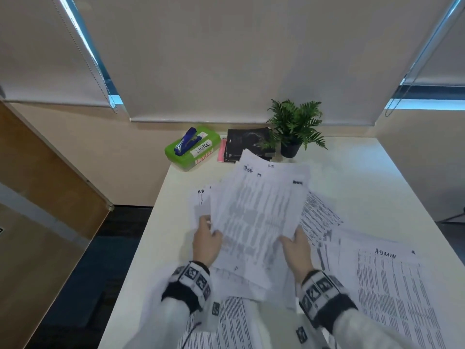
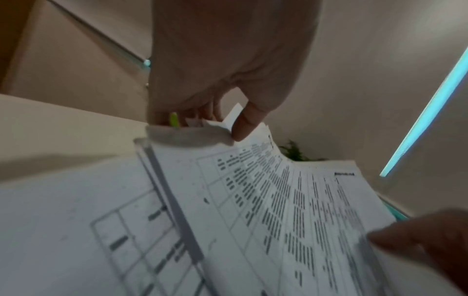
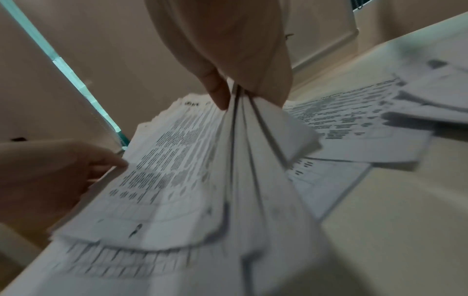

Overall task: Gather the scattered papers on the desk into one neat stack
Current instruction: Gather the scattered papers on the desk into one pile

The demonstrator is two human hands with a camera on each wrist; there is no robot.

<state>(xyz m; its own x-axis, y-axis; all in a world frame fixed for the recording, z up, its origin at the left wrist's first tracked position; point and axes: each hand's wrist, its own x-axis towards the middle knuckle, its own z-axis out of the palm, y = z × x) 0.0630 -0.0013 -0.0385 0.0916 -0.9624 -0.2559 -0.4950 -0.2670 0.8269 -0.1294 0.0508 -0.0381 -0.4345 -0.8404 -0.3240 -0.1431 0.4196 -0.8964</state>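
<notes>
The bundle of papers (image 1: 254, 217) we hold is lifted off the surface (image 1: 364, 177), its long axis running from 6 towards 12 o'clock, sheets fanned and uneven; our left hand (image 1: 206, 241) pinches its edge at 9 o'clock and our right hand (image 1: 298, 248) pinches the lower corner at 4 o'clock, fingers (image 3: 215, 88) and thumb closed on several splayed sheets. The loose sheets (image 1: 392, 293) lie flat at 4 o'clock, nearer our right hand, so we judge that hand should fetch them next
</notes>
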